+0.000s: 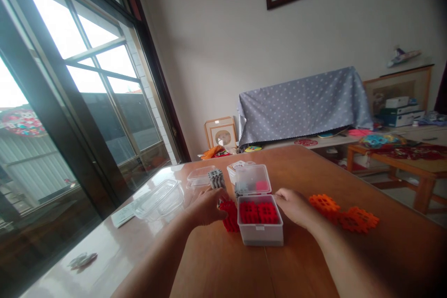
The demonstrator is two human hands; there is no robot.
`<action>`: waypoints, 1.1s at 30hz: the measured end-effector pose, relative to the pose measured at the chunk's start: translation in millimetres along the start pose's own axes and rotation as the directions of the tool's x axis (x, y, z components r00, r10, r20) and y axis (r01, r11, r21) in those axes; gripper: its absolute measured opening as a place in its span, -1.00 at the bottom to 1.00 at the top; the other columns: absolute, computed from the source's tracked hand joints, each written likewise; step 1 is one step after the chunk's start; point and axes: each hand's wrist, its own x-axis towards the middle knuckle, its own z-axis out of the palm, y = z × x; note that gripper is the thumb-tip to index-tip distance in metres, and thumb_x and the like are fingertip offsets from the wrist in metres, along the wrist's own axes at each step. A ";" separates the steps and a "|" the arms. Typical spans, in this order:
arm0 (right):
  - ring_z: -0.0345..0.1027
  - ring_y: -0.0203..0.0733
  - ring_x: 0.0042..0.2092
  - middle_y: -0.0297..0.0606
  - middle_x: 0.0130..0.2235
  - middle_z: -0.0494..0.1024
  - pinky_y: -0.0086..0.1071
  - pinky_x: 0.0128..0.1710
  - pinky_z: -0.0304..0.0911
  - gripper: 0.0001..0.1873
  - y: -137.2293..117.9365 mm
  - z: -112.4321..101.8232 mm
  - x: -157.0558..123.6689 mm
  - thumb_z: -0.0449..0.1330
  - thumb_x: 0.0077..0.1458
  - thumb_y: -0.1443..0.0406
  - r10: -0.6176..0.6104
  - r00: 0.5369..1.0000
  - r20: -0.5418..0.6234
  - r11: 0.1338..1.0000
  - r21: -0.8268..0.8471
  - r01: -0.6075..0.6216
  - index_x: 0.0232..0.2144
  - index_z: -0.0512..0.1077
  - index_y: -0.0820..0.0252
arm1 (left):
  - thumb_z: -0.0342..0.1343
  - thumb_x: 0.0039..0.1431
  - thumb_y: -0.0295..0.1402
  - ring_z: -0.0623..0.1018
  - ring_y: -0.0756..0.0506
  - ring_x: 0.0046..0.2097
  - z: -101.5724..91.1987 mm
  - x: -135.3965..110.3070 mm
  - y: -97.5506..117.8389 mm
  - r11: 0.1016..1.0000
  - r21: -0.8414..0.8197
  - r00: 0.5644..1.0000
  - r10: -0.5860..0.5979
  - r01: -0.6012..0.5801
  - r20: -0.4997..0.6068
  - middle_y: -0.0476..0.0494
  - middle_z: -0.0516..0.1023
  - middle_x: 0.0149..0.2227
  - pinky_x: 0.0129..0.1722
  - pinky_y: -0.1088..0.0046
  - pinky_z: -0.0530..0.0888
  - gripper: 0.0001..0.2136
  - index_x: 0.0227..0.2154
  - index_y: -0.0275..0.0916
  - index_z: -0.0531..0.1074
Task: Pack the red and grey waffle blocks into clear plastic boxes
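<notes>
While the left forearm (157,251) extends forward and inward from the lower left, the left hand (210,206) is located at the left side of the translucent box (261,235). The wrist leads into a hand angled toward the box; the fingers reach over the upper part of the red stack (229,217), and the thumb lies lower, on its near side. The left hand thus pinches the red stack, which is upright on the table (216,267), just beside the left wall of the box.

The right forearm (324,242) rises from the lower right and slants inward. The right hand (290,202) is positioned at the rear right corner of the box, with the back of the hand facing up and the fingers directed toward the hinge side. The fingertips are partly hidden; whether they pinch the box or only rest near it cannot be told.

The box faces the person, and its lid (253,181) stands raised at the rear edge. Red pieces (249,213) fill the interior in two side-by-side groups. A grey stack (217,179) stands beyond the left hand. Orange pieces (358,220) lie flat on the table to the right of the right hand, well apart from the box. A clear container (159,198) is located to the left of the left hand.
</notes>
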 end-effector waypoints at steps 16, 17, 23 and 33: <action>0.47 -0.13 -0.28 -0.23 -0.32 0.67 -0.41 -0.34 0.15 -0.70 -9.5 -6.6 -3.0 0.13 0.20 0.11 -0.008 1.000 0.006 1.000 0.014 0.008 -0.40 0.52 0.15 | 0.32 -0.05 -0.37 0.54 -0.23 -0.10 35.3 45.9 91.8 0.974 0.131 0.982 0.181 -0.187 0.061 -0.18 0.54 -0.11 -0.06 0.29 0.50 -0.69 -0.17 -0.16 0.54; 0.47 -0.13 -0.28 -0.23 -0.33 0.67 -0.42 -0.34 0.15 -0.70 -9.8 -6.8 -3.2 0.12 0.20 0.11 -0.011 1.000 0.005 1.000 0.014 0.011 -0.41 0.52 0.15 | 0.32 -0.05 -0.37 0.54 -0.22 -0.11 37.7 47.5 92.9 0.972 0.127 0.979 0.189 -0.197 0.073 -0.18 0.54 -0.12 -0.08 0.30 0.50 -0.70 -0.18 -0.16 0.55; 0.46 -0.14 -0.30 -0.22 -0.33 0.66 -0.41 -0.35 0.13 -0.69 -10.1 -7.5 -4.3 0.11 0.22 0.10 -0.030 1.000 -0.001 0.999 0.010 0.030 -0.37 0.54 0.15 | 0.32 -0.04 -0.40 0.55 -0.14 -0.18 42.2 51.0 98.0 0.973 0.073 0.971 0.212 -0.221 0.110 -0.16 0.49 -0.09 -0.14 0.37 0.50 -0.72 -0.20 -0.22 0.55; 0.45 -0.14 -0.29 -0.23 -0.34 0.65 -0.41 -0.35 0.13 -0.71 -10.8 -7.6 -4.5 0.13 0.20 0.11 -0.018 1.000 -0.006 1.000 -0.002 0.018 -0.39 0.54 0.14 | 0.15 0.15 -0.40 0.54 -0.10 -0.20 20.7 39.5 66.3 0.990 0.039 0.987 0.136 -0.133 -0.089 -0.11 0.54 -0.18 -0.17 0.39 0.48 -0.84 -0.20 -0.19 0.52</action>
